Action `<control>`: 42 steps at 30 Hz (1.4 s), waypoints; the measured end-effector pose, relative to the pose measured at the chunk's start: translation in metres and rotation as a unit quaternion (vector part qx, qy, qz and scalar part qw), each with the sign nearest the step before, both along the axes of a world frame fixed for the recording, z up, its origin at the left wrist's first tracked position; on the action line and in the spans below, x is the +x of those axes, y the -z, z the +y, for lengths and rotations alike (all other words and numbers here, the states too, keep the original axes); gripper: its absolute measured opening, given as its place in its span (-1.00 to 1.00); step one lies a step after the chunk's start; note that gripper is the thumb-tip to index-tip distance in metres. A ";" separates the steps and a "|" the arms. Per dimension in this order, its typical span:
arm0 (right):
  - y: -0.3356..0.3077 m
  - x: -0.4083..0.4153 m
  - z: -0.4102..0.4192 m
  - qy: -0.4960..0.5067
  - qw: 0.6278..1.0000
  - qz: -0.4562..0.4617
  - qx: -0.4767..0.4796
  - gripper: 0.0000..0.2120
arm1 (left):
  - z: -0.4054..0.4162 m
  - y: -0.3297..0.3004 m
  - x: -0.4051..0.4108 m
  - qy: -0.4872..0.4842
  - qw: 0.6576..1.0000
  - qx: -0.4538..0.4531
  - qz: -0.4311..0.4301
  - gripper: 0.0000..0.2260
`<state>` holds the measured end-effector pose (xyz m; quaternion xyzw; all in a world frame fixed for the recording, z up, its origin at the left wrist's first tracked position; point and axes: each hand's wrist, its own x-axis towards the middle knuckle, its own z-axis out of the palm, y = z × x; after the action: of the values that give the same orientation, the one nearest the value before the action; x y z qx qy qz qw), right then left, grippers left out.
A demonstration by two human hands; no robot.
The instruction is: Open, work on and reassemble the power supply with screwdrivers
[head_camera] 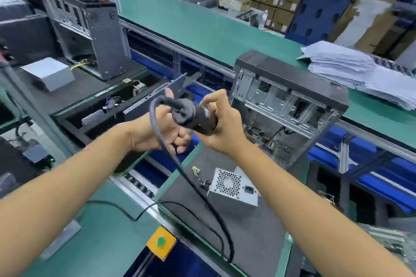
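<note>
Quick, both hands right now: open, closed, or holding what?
Left hand: fingers curled under the electric screwdriver, at its cable end; grip not clear.
Right hand: fingers wrapped round the screwdriver's body, holding it.

Black corded electric screwdriver (194, 117) gripped between both hands, silver power supply (234, 186) lay flat below them, fan grille facing up.

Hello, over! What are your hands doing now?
Right hand grips electric screwdriver. Left hand at its cord, grip unclear. Power supply untouched on mat. Nothing blocking.
</note>
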<state>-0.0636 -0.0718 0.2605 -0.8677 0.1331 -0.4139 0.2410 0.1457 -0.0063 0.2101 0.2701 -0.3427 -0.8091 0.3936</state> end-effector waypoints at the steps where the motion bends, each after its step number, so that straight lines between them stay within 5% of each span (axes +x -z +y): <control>1: 0.004 0.015 0.009 -0.003 0.998 0.046 -0.043 -0.50 | 0.018 -0.009 0.023 0.002 1.000 -0.006 -0.021 -0.06; 3: 0.012 0.044 0.025 -0.037 0.984 0.109 -0.134 -0.47 | 0.061 -0.026 0.060 -0.049 0.972 -0.025 -0.229 0.01; 6: 0.030 0.094 0.052 -0.116 0.949 0.190 -0.221 -0.46 | 0.131 -0.030 0.091 -0.033 0.965 0.002 -0.262 -0.35; 8: 0.049 0.127 0.073 -0.159 0.922 0.228 -0.269 -0.47 | 0.171 -0.028 0.091 0.014 0.933 0.015 -0.359 -0.59; 11: 0.082 0.168 0.110 -0.220 0.892 0.281 -0.278 -0.50 | 0.214 0.002 0.082 0.005 0.830 0.031 -0.557 -0.26; 14: 0.112 0.191 0.142 -0.267 0.882 0.245 -0.301 -0.43 | 0.254 0.047 0.072 -0.098 0.784 0.018 -0.613 -0.12; 16: 0.125 0.201 0.155 -0.287 0.881 0.219 -0.306 -0.38 | 0.282 0.076 0.079 -0.155 0.764 0.032 -0.625 -0.32; 19: 0.156 0.201 0.155 -0.299 0.883 0.254 -0.258 -0.17 | 0.319 0.118 0.097 -0.205 0.782 0.064 -0.585 -0.47; 22: 0.200 0.171 0.144 -0.199 0.925 0.292 -0.140 -0.30 | 0.349 0.151 0.117 -0.237 0.767 0.087 -0.590 -0.59; 23: 0.218 0.159 0.139 -0.144 0.914 0.352 -0.143 -0.32 | 0.359 0.160 0.124 -0.249 0.763 0.106 -0.587 -0.60; 26: 0.269 0.123 0.126 -0.074 0.777 0.596 -0.191 -0.37 | 0.382 0.182 0.150 -0.251 0.735 0.153 -0.611 -0.49; 29: 0.300 0.105 0.122 -0.081 0.675 0.685 -0.262 -0.52 | 0.400 0.204 0.179 -0.247 0.722 0.195 -0.616 -0.49; 33: 0.312 0.108 0.122 -0.096 0.627 0.697 -0.334 -0.64 | 0.417 0.235 0.207 -0.230 0.726 0.205 -0.615 -0.50; 38: 0.330 0.098 0.140 -0.146 0.566 0.743 -0.325 -0.47 | 0.428 0.263 0.233 -0.206 0.739 0.197 -0.610 -0.40; 42: 0.333 0.097 0.152 -0.133 0.567 0.759 -0.290 -0.56 | 0.434 0.272 0.244 -0.206 0.735 0.209 -0.612 -0.34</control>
<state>0.0338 0.0805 -0.0729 -0.8941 0.0229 0.4173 -0.1609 0.3900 0.4274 -0.0621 0.8462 -0.2680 -0.4197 0.1896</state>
